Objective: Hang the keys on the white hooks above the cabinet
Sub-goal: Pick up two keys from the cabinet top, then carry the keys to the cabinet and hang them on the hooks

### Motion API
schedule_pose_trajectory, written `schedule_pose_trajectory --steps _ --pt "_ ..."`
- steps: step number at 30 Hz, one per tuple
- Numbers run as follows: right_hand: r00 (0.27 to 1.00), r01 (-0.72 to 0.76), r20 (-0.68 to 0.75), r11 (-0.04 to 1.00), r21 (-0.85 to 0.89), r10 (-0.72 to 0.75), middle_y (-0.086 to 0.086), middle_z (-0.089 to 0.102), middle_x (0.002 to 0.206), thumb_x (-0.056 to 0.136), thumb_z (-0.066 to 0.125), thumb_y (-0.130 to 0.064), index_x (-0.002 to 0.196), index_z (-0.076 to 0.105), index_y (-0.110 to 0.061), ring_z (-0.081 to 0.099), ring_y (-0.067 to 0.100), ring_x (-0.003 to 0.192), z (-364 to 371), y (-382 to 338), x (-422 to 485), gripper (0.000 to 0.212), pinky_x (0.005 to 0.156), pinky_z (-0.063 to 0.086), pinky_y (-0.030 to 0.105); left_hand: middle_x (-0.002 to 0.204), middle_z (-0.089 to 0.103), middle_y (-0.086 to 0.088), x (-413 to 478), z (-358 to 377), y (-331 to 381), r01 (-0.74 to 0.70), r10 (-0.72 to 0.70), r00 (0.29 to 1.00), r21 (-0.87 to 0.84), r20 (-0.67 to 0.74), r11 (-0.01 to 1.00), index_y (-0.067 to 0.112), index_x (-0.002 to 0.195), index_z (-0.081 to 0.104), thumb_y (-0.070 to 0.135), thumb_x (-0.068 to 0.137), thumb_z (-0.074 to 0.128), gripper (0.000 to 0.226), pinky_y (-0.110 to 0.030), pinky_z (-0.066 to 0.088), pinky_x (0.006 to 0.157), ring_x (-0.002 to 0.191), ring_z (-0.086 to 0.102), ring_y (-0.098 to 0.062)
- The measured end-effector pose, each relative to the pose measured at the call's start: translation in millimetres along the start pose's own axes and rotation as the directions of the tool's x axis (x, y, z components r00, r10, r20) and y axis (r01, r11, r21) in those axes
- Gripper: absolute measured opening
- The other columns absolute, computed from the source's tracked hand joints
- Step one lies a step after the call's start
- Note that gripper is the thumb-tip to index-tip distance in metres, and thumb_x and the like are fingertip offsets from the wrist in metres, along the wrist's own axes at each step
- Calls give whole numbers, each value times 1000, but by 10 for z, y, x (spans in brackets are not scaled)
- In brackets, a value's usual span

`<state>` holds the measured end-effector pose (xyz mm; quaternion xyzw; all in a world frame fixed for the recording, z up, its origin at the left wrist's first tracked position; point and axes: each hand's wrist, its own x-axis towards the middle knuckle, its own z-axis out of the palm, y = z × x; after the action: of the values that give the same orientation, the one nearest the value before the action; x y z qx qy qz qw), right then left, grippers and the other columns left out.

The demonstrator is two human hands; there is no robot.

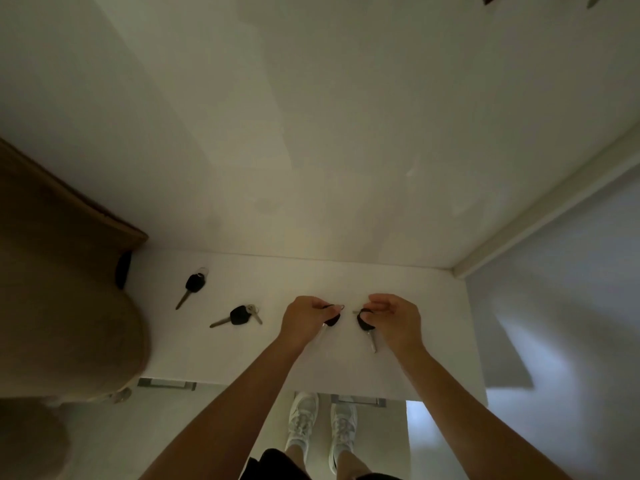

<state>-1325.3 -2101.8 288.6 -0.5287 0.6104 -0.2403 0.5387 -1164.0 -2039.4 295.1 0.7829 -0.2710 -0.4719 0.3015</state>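
Left hand [304, 315]: fingers pinch a black-headed key [331, 319], blade hanging down.
Right hand [394, 315]: fingers pinch another key [365, 323].
Cabinet top [415, 306]: two spare keys [239, 316] lie at left.

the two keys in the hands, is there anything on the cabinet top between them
No. In the head view, only bare white cabinet top shows between the key in the left hand and the key in the right hand.

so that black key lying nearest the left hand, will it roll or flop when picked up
The black key looks flat, so probably no rolling on the cabinet top. The small key on its ring will likely dangle. It seems light and stiff.
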Motion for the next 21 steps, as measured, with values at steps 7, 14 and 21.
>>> schedule_pose_trajectory --steps 7,14,21 --pt "997 -69 36 993 92 66 10 68 74 69 75 12 90 70 4 64 19 70 49 -4 -18 24 68 54 13 79 67 -5 -69 -55 -37 56 -53 998 -72 37 996 6 87 73 33 82 71 28 -25 41 64 66 56 -12" --pt "988 -110 133 952 286 74 12 70 81 73 72 11 96 69 4 66 20 77 83 -217 -97 25 77 56 25 87 66 -5 -158 -178 31 25 -23 1000 -155 14 988 7 91 71 28 89 63 22 -24 44 65 76 57 -15" --pt "975 -47 216 900 433 -53 13 73 91 74 70 12 100 68 -2 71 14 78 103 -728 -179 29 69 57 21 96 68 -6 -346 -491 370 -92 69 994 -307 -87 947 7 103 70 23 92 59 22 -19 47 66 83 62 -13"
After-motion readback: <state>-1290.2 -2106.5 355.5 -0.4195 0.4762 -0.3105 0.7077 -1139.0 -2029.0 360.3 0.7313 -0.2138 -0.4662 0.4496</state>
